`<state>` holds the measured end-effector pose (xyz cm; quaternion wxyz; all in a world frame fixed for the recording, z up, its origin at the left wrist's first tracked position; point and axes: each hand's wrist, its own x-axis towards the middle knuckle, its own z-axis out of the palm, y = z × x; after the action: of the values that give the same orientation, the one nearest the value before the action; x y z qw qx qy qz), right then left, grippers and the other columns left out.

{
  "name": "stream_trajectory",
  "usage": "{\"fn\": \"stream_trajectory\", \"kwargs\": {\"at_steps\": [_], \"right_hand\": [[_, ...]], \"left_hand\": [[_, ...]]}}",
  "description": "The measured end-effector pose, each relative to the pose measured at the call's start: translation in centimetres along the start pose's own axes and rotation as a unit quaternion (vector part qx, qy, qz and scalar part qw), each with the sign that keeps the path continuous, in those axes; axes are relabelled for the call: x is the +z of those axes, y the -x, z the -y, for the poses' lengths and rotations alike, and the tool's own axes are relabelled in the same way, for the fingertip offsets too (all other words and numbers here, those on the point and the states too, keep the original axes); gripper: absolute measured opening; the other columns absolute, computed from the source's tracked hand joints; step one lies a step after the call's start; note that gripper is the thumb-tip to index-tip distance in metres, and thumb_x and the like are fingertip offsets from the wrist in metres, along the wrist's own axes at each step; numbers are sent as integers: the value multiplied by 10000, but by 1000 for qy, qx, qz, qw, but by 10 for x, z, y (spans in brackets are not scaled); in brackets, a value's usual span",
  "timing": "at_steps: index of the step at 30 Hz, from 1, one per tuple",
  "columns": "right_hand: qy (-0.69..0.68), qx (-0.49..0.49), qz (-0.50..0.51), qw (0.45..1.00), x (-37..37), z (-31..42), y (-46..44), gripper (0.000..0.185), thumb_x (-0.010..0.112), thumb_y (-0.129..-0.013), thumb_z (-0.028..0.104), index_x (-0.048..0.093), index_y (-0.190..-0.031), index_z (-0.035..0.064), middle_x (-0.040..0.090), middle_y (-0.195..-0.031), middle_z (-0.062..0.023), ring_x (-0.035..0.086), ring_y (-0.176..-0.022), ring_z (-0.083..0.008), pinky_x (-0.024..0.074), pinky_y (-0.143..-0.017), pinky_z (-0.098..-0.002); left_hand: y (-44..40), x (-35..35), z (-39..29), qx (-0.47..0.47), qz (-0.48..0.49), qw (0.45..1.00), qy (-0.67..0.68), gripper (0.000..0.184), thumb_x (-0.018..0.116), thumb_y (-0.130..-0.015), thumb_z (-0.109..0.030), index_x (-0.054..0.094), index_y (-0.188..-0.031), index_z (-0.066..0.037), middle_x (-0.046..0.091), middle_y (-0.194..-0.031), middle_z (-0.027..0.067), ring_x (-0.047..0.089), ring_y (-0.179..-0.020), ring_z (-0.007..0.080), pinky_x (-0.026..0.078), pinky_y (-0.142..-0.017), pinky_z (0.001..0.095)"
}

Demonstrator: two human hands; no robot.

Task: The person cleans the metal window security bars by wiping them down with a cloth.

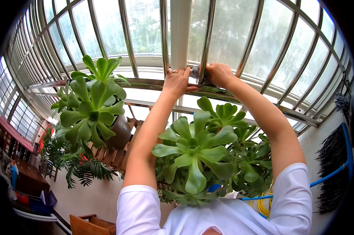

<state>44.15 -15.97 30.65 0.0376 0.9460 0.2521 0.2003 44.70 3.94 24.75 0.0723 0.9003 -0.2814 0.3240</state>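
Grey cloth [195, 72] in right grip [220, 74] — bar edge [206, 43] close, little room.

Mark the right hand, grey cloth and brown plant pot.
Right hand [220, 75], head view: back of hand.
Grey cloth [195, 71], head view: exposed left part.
Brown plant pot [121, 134], head view: outer side wall.

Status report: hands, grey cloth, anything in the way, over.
Left hand at metal rail. Right hand holding grey cloth, showing both sides of upright bar. Large succulent below, touching neither hand.
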Motion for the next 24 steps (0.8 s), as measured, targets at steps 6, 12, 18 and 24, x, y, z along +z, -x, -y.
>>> {"fn": "stream_trajectory", "kwargs": {"at_steps": [6,12,18,24], "right_hand": [[32,53,20,998,-9,8,1,281,556,-774,145,576,-1054,160,657,-813,-145,643,-779,-324,500,-650,-425],[19,49,14,999,-1,-3,1,292,539,-784,140,593,-1066,194,661,-787,-123,651,-786,-307,502,-650,-410],[21,66,61,996,-9,-1,1,346,531,-786,136,627,-1090,270,669,-839,-107,649,-823,-297,505,-670,-405],[-38,49,51,997,3,-6,-15,358,533,-784,153,628,-1098,296,668,-860,-116,637,-831,-322,505,-699,-418]], "left_hand": [[-2,-6,-2,-25,43,999,13,780,640,-703,-601,448,-1290,-125,626,-1025,93,590,-1015,287,354,-966,495],[0,-9,-3,0,58,998,4,692,641,-715,-574,456,-1289,-237,625,-994,71,571,-1054,250,348,-975,437],[-1,8,0,-33,-8,999,32,732,667,-696,-563,474,-1270,-151,622,-1009,73,561,-1069,244,366,-961,409],[1,1,0,2,-11,1000,29,766,688,-650,-588,488,-1219,-115,634,-954,62,584,-1004,230,377,-927,409]]}}
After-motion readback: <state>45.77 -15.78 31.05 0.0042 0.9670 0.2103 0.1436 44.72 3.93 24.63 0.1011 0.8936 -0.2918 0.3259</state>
